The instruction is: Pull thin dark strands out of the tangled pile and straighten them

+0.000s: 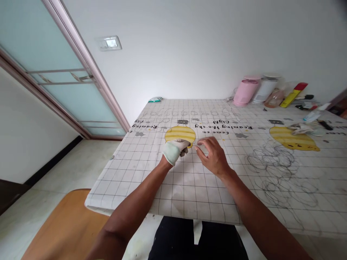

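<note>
A pale green and grey glove covers my left hand, which is closed above the printed yellow balloon on the tablecloth. What its fingers hold, if anything, is too small to make out. To the right, my bare right hand has its fingers curved and apart, with a gap between thumb and forefinger and nothing visible in it. Its fingertips point toward the gloved hand without touching it. Loops of thin dark wire or thread lie on the cloth to the right.
At the back right stand a pink cylinder, a white cylinder, a bottle and a yellow box with a red end. A crumpled glove lies nearer. A small green packet is at the back left corner.
</note>
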A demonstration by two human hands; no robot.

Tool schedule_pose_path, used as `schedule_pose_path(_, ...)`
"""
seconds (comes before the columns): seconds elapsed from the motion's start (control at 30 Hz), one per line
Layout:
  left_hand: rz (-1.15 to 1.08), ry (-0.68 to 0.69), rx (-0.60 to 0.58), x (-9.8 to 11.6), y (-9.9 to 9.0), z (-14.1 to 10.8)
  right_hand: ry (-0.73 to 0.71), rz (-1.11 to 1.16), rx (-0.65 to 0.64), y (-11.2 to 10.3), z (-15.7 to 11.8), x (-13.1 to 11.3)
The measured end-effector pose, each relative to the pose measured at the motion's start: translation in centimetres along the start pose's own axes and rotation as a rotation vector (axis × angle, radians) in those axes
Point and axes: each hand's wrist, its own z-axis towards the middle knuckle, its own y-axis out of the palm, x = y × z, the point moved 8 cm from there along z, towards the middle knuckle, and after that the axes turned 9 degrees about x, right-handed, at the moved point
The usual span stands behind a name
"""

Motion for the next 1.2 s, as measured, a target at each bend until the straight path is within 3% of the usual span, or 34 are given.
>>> schedule_pose_path(0.1,0.068,0.023,-0.08,0.1,0.1,-0.1,-0.307,-0.125,-0.084,-0.2,0.4,-1.7)
schedule_pose_path(0.17,0.124,0.026,-0.11,0.2,0.0,-0.2,-0.422,-0.188,-0.162,0.2,0.3,-2.0)
schedule_pose_path(0.27,0.196,0.021,-0.142,0.3,-0.3,-0.5,-0.492,-0.223,-0.211,0.7,-0.1,-2.0)
schedule_pose_path(0.4,0.248,-0.026,-0.169,0.1,-0.7,-1.0,-0.563,-0.183,-0.179,1.2,-0.7,-2.1)
schedule_pose_path(0.7,0.225,-0.084,0.001,-0.7,-0.8,-1.6,-0.476,-0.242,0.006,0.8,-0.2,-1.4)
schedule_pose_path(1.0,0.461,0.146,-0.002,0.8,-1.6,-2.5,-0.491,-0.198,-0.148,1.1,-0.3,-1.1)
schedule_pose_path(1.2,0.471,0.168,-0.037,1.5,-2.4,-2.4,-0.541,-0.225,-0.292,1.3,-0.7,-1.2)
